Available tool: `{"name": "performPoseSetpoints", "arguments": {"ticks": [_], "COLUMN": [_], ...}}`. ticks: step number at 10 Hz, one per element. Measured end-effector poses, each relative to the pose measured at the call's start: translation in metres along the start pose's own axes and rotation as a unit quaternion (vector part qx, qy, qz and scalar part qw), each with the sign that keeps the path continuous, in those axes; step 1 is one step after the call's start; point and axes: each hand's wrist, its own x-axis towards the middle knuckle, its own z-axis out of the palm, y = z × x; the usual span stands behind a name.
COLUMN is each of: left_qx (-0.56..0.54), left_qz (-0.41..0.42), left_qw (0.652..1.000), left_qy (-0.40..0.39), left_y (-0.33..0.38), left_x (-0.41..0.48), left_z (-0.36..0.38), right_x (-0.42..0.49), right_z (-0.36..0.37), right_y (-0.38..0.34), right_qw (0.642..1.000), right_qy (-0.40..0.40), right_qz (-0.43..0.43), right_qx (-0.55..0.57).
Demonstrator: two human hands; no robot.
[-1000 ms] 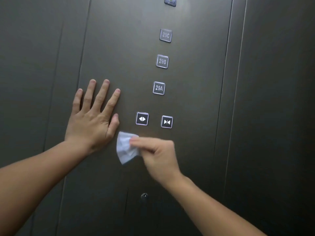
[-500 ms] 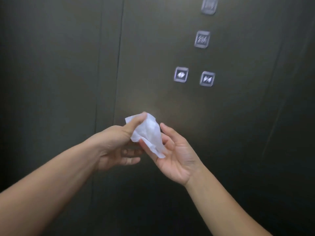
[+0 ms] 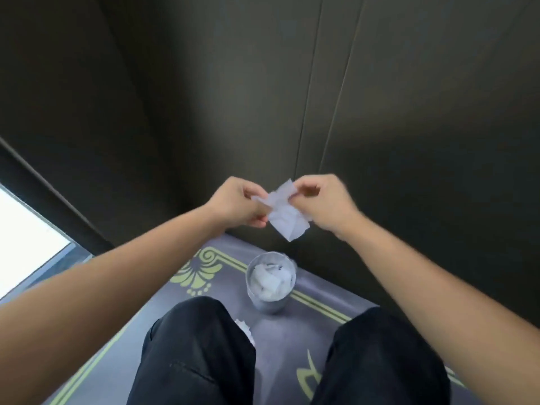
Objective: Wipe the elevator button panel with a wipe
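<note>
Together, two hands (image 3: 238, 201) (image 3: 323, 204), one wipe (image 3: 285, 216)

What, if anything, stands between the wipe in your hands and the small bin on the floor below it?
Nothing visible does. The wipe, pinched between the left hand and right hand, hangs above the open bin, which already holds crumpled wipes.

Open air lies below the hands down to the small bin (image 3: 271, 283), already filled with crumpled tissues; the dark wall (image 3: 233, 97) blocks ahead, both knees (image 3: 198, 346) crowd underneath
</note>
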Motion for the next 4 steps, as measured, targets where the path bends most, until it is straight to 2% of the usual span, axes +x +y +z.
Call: {"name": "performPoseSetpoints", "arguments": {"ticks": [1, 2, 3, 4], "left_qx": [0.047, 0.105, 0.191, 0.216], "left_qz": [-0.056, -0.121, -0.147, -0.174], "left_qw": [0.997, 0.987, 0.970, 0.960], "left_qy": [0.005, -0.006, 0.034, 0.047], "left_y": [-0.056, -0.105, -0.137, -0.136], "left_x": [0.016, 0.029, 0.040, 0.039], "left_z": [0.019, 0.043, 0.053, 0.043], "right_x": [-0.004, -0.013, -0.017, -0.027], "right_z": [0.039, 0.068, 0.080, 0.072], "right_y": [0.052, 0.105, 0.141, 0.147], "right_qw": [0.992, 0.981, 0.974, 0.970], "right_qy": [-0.018, -0.052, -0.088, -0.097], "right_qz": [0.041, 0.142, 0.167, 0.191], "right_qx": [-0.122, -0.125, -0.122, -0.118]}}
